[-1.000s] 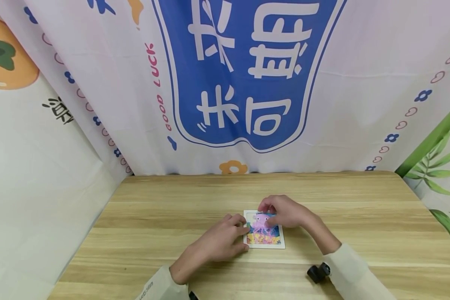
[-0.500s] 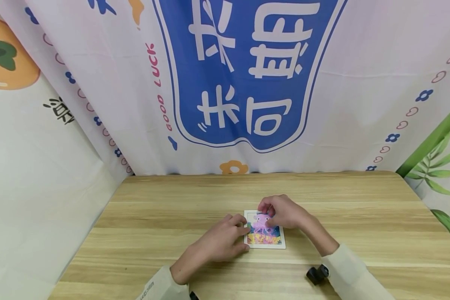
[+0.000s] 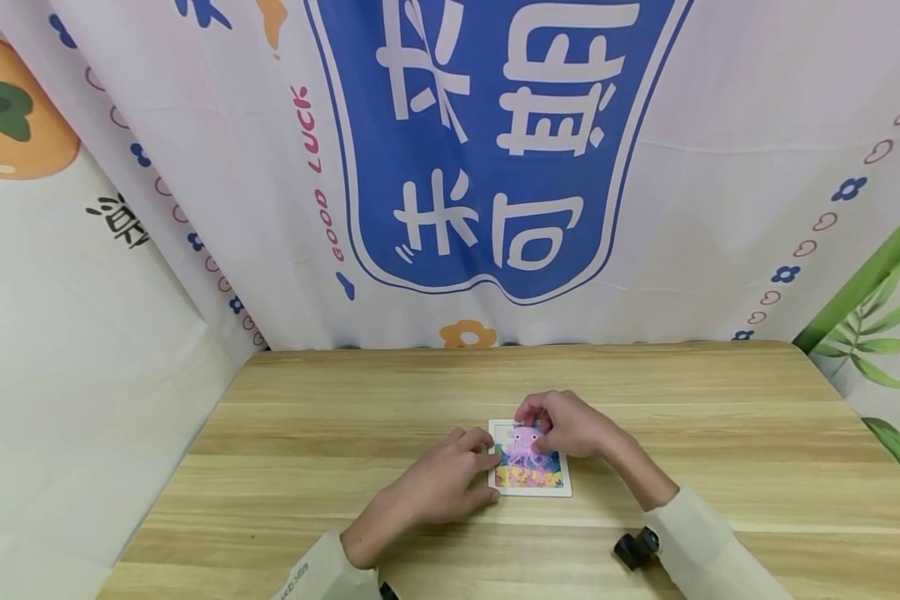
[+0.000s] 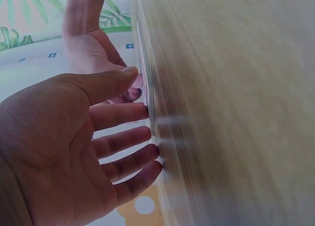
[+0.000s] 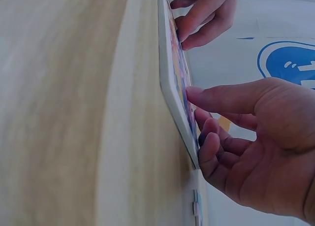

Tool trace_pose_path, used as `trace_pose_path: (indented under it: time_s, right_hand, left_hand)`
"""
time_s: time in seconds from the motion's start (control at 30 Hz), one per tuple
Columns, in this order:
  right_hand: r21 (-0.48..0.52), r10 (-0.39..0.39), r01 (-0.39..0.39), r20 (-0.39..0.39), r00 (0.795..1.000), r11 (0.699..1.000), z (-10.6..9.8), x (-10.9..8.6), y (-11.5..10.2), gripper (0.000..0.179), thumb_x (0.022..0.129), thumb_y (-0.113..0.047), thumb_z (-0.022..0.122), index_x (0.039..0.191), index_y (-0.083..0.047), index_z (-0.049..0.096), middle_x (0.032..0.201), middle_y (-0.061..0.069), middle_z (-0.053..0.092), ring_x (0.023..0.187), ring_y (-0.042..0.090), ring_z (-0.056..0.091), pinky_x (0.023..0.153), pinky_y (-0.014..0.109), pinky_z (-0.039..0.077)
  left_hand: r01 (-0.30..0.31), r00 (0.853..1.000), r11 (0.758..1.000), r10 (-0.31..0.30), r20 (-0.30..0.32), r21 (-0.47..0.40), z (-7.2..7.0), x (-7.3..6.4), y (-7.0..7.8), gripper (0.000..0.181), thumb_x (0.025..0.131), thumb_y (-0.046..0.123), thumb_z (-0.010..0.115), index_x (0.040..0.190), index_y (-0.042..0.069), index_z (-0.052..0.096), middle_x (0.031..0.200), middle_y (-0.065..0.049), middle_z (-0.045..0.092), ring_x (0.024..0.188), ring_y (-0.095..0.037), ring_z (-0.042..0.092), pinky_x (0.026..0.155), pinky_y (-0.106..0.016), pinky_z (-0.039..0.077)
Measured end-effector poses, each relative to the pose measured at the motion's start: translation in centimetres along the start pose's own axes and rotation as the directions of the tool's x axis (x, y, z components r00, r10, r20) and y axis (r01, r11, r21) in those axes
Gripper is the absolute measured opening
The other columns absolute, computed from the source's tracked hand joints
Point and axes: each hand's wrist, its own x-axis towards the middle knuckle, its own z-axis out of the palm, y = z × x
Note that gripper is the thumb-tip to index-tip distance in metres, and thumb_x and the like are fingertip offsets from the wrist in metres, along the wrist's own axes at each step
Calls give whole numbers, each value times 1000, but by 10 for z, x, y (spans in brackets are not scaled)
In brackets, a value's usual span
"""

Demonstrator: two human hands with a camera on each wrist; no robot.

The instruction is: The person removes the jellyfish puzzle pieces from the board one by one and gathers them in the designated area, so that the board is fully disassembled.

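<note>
A square jigsaw puzzle [image 3: 528,477] with a white border lies flat on the wooden table, showing a pink octopus above yellow and blue seabed. Its upper left corner is pale and bare. My left hand [image 3: 453,479] rests at the left border with fingers loosely extended; in the left wrist view, the fingertips [image 4: 147,112] meet the edge. Over the upper right part, my right hand [image 3: 570,423] pinches at a puzzle piece with thumb and curled fingers, covering much of it. In the right wrist view the right thumb [image 5: 197,94] touches the picture surface.
A small thin coloured piece [image 5: 197,206] lies on the table past the right hand in the right wrist view. A printed cloth [image 3: 712,208] hangs behind the table's far edge. A black wrist device [image 3: 636,547] sits by the right sleeve.
Both hands stay nearly where they were, and the puzzle lies in the same place. Any shift of the right fingers is very slight.
</note>
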Motion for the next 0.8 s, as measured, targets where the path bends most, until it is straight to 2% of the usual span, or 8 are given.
trace_pose_path:
  time_s: [0.23, 0.63, 0.8]
  right_hand:
    - [37, -15, 15, 17, 1000, 999, 1, 0, 3, 38, 84, 9, 80, 118, -5, 73, 102, 4, 67, 87, 16, 56, 76, 23, 49]
    - [4, -47, 47, 17, 999, 999, 1, -1, 5, 34, 85, 6, 80, 115, -10, 74, 97, 3, 66, 83, 15, 55, 72, 24, 47]
    - [2, -38, 38, 5, 999, 999, 1, -2, 5, 27, 93, 3, 75, 115, -13, 75, 98, 2, 68, 84, 15, 56, 74, 25, 47]
  left_hand:
    - [-3, 1000, 1000, 3, -1, 4, 0, 0, -1, 49, 102, 38, 75, 143, 10, 71, 147, -6, 61, 128, -23, 58, 109, -36, 54]
    - [-4, 1000, 1000, 4, -2, 8, 0, 0, -1, 49, 102, 38, 75, 142, 10, 71, 146, -6, 61, 126, -22, 59, 108, -36, 54]
    - [-5, 1000, 1000, 5, 0, 6, 0, 0, 0, 49, 102, 38, 75, 143, 11, 71, 147, -6, 61, 127, -22, 58, 109, -36, 54]
